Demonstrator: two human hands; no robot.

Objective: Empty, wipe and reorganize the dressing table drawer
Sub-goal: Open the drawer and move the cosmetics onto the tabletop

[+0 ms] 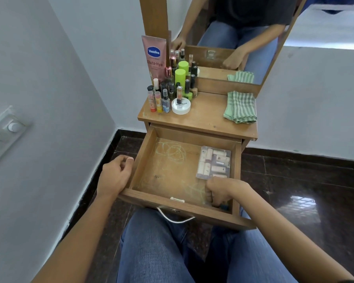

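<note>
The person is sitting in front of the dressing table with the drawer (143,160) pulled out over their knees. The right hand (223,190) is reaching down into the drawer's front right corner, fingers curling tightly round a small dark item (223,206); I cannot tell what it is, since the knuckles are hiding most of it. The left hand (114,174) is resting against the outside of the drawer's left wall, fingers loosely bent and holding nothing, thumb lying at the rim.

Apart from that item, the drawer is holding only one thing that I can see, a clear plastic pack (214,162) of small pale tubes lying flat against the right wall, just behind the right hand. It is looking light but slippery, and the thin plastic is likely to flex, so I would be lifting it by its two long edges, not by a corner. The drawer floor is showing pale chalky scribbles (170,152) that are waiting to be wiped.

The table top (208,119) is carrying a tight cluster of small bottles (172,86) at its left, with a pink tube (154,56) standing behind and a white tub (181,106) in front. These are looking top-heavy and easy to knock over. A folded green striped cloth (240,107), soft and limp, is lying at the right, well apart from them
</note>
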